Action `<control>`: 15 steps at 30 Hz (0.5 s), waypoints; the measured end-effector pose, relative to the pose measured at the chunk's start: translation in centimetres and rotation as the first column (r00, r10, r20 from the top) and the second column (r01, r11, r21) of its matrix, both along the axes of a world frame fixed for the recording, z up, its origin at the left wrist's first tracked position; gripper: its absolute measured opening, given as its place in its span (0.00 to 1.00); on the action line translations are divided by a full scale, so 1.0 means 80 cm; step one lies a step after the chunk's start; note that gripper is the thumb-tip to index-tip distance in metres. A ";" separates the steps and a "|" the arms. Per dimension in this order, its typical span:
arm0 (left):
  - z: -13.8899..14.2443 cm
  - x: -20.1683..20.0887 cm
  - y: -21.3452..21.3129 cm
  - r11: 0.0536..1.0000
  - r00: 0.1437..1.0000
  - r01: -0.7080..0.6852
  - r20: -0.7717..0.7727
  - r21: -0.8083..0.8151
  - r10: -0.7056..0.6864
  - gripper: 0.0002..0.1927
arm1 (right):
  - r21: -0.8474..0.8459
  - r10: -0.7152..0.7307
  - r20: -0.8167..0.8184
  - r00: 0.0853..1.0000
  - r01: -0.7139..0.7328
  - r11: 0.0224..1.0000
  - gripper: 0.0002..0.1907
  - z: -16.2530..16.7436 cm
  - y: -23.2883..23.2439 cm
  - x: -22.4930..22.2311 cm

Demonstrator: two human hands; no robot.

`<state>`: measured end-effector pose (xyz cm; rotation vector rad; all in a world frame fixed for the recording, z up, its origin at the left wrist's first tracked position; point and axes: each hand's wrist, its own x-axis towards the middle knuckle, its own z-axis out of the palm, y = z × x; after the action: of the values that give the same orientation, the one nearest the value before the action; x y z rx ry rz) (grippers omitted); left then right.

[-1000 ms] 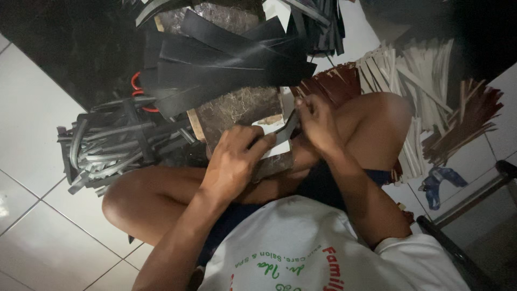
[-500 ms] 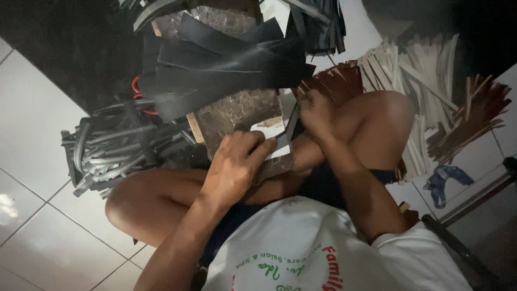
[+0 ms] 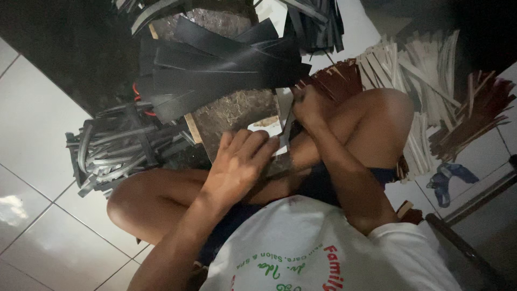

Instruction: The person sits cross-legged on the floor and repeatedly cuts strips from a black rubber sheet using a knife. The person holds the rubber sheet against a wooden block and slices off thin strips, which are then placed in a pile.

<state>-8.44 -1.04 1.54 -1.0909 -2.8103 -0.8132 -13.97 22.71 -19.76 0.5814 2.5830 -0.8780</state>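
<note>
Both 2 hands, left hand (image 3: 237,167) and right hand (image 3: 308,108), shifted.

A person sits cross-legged on a white tiled floor (image 3: 37,134), seen from above. The left hand (image 3: 237,167) lies flat, fingers spread, at the centre of the frame, pressing on a small pale piece (image 3: 266,128) over a dark board (image 3: 234,110). The right hand (image 3: 307,105) is closed around a thin dark blade (image 3: 288,126), just right of the left fingertips. Long black strips (image 3: 215,75) fan across the upper middle, touching the board's far edge. A bundle of grey strips (image 3: 116,148) lies at mid left. Reddish-brown strips (image 3: 336,81) sit just behind the right hand, and pale strips (image 3: 414,64) spread at the upper right. A white shirt (image 3: 323,253) fills the bottom.
</note>
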 end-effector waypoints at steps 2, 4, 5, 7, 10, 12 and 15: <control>0.002 0.000 0.003 0.999 1.000 0.008 -0.019 -0.034 -0.009 0.20 | 0.046 -0.021 -0.024 0.999 0.022 0.999 0.17 0.003 -0.002 -0.005; 0.004 -0.001 0.004 0.998 0.999 0.008 -0.031 -0.057 -0.010 0.21 | 0.094 -0.016 -0.049 0.999 0.020 0.995 0.18 0.005 -0.002 -0.010; 0.005 -0.002 0.006 0.998 0.999 0.003 -0.032 -0.061 -0.005 0.22 | 0.121 0.002 -0.059 0.998 0.006 0.993 0.17 0.006 -0.002 -0.013; 0.006 -0.004 0.009 0.998 1.000 -0.019 -0.025 -0.057 0.017 0.20 | 0.127 -0.008 -0.127 0.992 0.024 0.992 0.16 0.007 0.002 -0.020; 0.005 -0.003 0.019 0.997 0.998 -0.062 -0.018 -0.042 0.061 0.16 | 0.067 -0.090 -0.264 0.960 0.111 0.992 0.16 0.019 0.021 -0.027; 0.006 0.003 0.025 0.995 0.995 -0.083 -0.053 -0.051 0.080 0.14 | 0.035 -0.145 -0.325 0.934 0.165 0.986 0.17 0.031 0.051 -0.028; 0.009 0.015 0.032 0.984 0.983 -0.174 -0.059 0.038 0.177 0.13 | -0.023 -0.222 -0.419 0.880 0.234 0.972 0.19 0.088 0.109 -0.027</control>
<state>-7.22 1.52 2.27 -0.8335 -2.7810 -0.7914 -16.11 31.44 -12.75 0.7946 2.9561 -1.1554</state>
